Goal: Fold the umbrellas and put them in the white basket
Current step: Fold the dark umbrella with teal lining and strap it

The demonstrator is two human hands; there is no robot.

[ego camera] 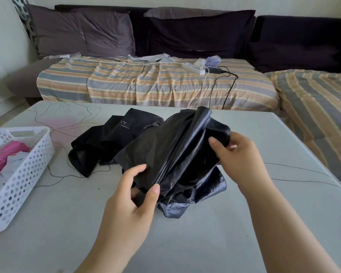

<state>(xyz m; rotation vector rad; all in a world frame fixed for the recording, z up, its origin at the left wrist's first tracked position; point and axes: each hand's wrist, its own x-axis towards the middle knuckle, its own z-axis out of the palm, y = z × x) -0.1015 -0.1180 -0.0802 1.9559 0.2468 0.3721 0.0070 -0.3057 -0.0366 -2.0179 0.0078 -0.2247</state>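
A black umbrella [177,146] with a glossy lining is held just above the grey table [185,243] in the middle of the view. My left hand [134,196] grips its near lower edge, thumb on top of the cloth. My right hand [236,154] pinches a fold of the canopy at its right side. A second black umbrella [108,140], printed "UV", lies collapsed and loose on the table behind and to the left. The white basket [26,174] stands at the table's left edge and holds a pink umbrella [6,154] and some pale cloth.
Thin dark threads [71,127] trail over the table top. Behind the table stands a sofa with a striped cover [146,83] and dark cushions. On it lie a white power strip [193,67] and cables. The table's far right corner is near the sofa.
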